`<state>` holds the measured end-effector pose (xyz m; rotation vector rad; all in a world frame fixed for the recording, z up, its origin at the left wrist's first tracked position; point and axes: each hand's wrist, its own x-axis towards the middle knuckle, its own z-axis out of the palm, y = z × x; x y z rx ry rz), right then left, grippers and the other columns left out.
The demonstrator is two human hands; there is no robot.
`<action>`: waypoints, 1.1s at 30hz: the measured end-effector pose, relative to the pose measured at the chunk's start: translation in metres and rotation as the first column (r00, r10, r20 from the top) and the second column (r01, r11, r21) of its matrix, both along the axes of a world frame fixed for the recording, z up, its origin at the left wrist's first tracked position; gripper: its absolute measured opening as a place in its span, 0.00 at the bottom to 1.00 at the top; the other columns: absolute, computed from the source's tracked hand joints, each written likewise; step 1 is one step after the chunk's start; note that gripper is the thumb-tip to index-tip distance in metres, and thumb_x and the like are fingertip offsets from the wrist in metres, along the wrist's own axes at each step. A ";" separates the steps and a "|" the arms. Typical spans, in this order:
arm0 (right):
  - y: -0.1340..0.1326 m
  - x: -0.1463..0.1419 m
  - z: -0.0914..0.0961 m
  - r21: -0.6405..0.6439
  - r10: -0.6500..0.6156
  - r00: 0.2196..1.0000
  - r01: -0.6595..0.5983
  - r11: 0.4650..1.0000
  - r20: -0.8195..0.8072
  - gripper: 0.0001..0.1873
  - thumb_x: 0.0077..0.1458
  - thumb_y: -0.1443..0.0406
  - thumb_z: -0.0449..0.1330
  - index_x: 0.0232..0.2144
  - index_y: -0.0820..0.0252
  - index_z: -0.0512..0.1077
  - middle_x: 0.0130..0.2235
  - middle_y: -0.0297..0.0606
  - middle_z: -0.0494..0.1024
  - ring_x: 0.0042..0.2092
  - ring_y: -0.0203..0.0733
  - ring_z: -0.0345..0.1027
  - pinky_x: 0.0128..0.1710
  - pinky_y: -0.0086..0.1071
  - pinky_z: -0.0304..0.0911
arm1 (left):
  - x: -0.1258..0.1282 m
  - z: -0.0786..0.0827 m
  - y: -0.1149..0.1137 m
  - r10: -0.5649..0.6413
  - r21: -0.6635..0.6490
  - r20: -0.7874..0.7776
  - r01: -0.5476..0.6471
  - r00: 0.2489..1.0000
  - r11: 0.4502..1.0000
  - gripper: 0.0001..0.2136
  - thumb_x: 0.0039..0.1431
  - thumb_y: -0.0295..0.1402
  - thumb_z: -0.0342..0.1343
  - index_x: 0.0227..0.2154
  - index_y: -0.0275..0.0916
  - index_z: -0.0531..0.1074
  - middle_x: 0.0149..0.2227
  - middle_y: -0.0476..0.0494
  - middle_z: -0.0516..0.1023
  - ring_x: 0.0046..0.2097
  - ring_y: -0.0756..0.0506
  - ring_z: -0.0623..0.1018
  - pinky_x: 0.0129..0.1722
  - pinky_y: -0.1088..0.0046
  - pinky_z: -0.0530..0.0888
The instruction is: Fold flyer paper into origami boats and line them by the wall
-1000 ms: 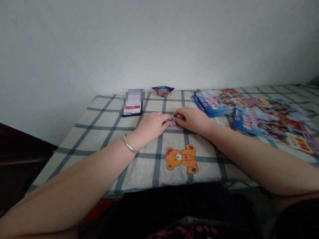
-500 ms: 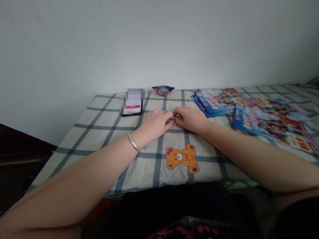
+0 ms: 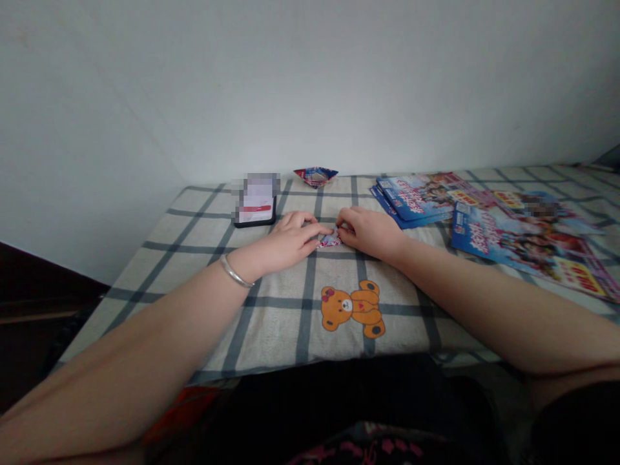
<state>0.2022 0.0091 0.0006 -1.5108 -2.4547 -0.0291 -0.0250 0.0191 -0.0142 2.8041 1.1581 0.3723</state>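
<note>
Two hands: both lie low on the cloth at the middle of the frame, fingertips meeting over one small piece of paper.
Left hand (image 3: 285, 240): palm down and fingers stretched out, the forefinger tip pressing on the left edge of the paper; a silver bracelet (image 3: 235, 272) sits on the wrist.
Right hand (image 3: 368, 231): fingers curled, the tips closed on the right edge of the paper.
Small folded paper (image 3: 330, 241): red, white and blue print, flat on the checked cloth (image 3: 194, 258) between the two hands, touching both.
Just below: an orange bear print (image 3: 352, 309) on the cloth, lower centre.
Further out: a dark phone (image 3: 256, 205) left of centre, near the left hand; a folded paper boat (image 3: 315, 175) at the back by the white wall (image 3: 310, 84); glossy leaflets (image 3: 416, 194) fanned out across the right of the frame.
Risk: the piece is tiny and the cloth looks soft, so I judge that uneven pressure from either fingertip could let it slide or crease crooked; a pull from the right hand could also tear the thin edge.
</note>
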 end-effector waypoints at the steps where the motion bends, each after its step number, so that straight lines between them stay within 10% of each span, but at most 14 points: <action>1: 0.000 0.000 0.000 -0.002 0.000 1.000 0.000 1.000 -0.002 0.13 0.63 0.60 0.54 0.46 0.57 0.73 0.46 0.40 0.79 0.43 0.45 0.74 0.34 0.33 0.57 | -0.001 0.000 0.000 -0.003 -0.005 0.007 0.003 1.000 1.000 0.17 0.69 0.34 0.47 0.57 0.44 0.70 0.55 0.39 0.65 0.59 0.40 0.65 0.63 0.55 0.65; 11: 0.001 0.005 -0.002 0.054 0.055 0.991 -0.049 0.997 -0.124 0.12 0.62 0.64 0.56 0.44 0.58 0.77 0.43 0.41 0.81 0.43 0.44 0.74 0.40 0.33 0.62 | 0.012 0.009 -0.012 -0.269 0.195 -0.012 0.267 0.963 0.944 0.13 0.70 0.31 0.49 0.50 0.40 0.75 0.55 0.43 0.76 0.58 0.43 0.73 0.62 0.61 0.69; 22: 0.010 0.019 -0.001 0.075 0.432 0.872 -0.426 0.901 -0.233 0.17 0.59 0.71 0.56 0.48 0.58 0.77 0.51 0.40 0.81 0.51 0.44 0.72 0.54 0.39 0.61 | 0.018 0.025 -0.031 0.049 0.321 -0.254 0.036 0.966 0.946 0.14 0.68 0.31 0.50 0.51 0.44 0.76 0.43 0.43 0.77 0.44 0.43 0.77 0.39 0.68 0.72; 33: 0.000 0.017 0.004 0.151 0.417 0.908 -0.418 0.896 0.039 0.18 0.63 0.68 0.54 0.50 0.58 0.79 0.51 0.38 0.81 0.49 0.48 0.68 0.52 0.41 0.60 | 0.015 0.022 -0.025 0.051 0.259 -0.194 0.001 0.980 0.966 0.12 0.69 0.31 0.48 0.46 0.38 0.77 0.43 0.41 0.75 0.45 0.43 0.75 0.44 0.66 0.72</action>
